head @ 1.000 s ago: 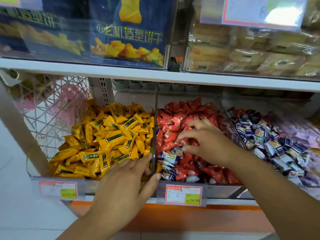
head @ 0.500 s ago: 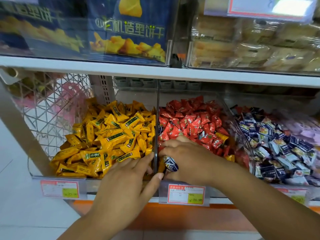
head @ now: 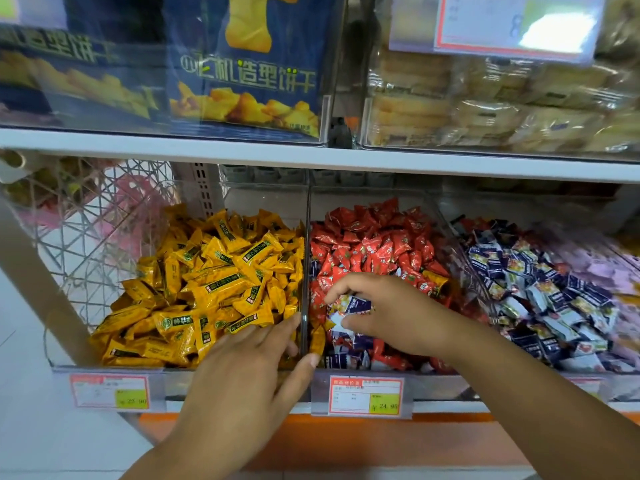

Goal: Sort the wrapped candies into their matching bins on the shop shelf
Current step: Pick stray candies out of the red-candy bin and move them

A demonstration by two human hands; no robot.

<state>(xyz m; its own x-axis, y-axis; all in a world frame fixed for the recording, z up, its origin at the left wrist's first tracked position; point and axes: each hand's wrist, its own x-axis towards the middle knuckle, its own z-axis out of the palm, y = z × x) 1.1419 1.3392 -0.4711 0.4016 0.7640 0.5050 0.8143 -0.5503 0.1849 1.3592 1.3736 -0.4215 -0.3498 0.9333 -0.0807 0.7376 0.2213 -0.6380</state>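
**While the left hand steadies the divider, the right picks out a stray candy**

Because the hands are nearest, I begin with them. The left hand [head: 249,372] lies open with straight fingers that touch the clear divider [head: 304,254] at its front end, and it holds nothing. The right hand [head: 391,313] is low over the front part of the red bin [head: 450,377] and pinches one blue-and-white candy [head: 356,304] between thumb and fingers, just above the heap.

I judge the step in hand to be the lifting of a misplaced candy out of the red candies [head: 374,244]. The next move calls for carrying it to the right, over the clear wall, and letting it fall among the matching blue-and-white candies [head: 540,282]. More blue strays [head: 346,355] lie at the front of the red bin, and a yellow stray [head: 433,278] sits there too; it belongs with the yellow candies [head: 207,289] on the left.

On the shelf edge, the middle price tag [head: 367,396] reads 24.90. The left price tag [head: 110,391] is blurred and seems to read 22.90. Green labels on the yellow wrappers are too small to read.

Farther up, on the shelf above, a blue packet [head: 249,77] shows the characters 机造型饼干 and pictures of yellow biscuits. A price card [head: 502,26] on the upper right is washed out by glare.
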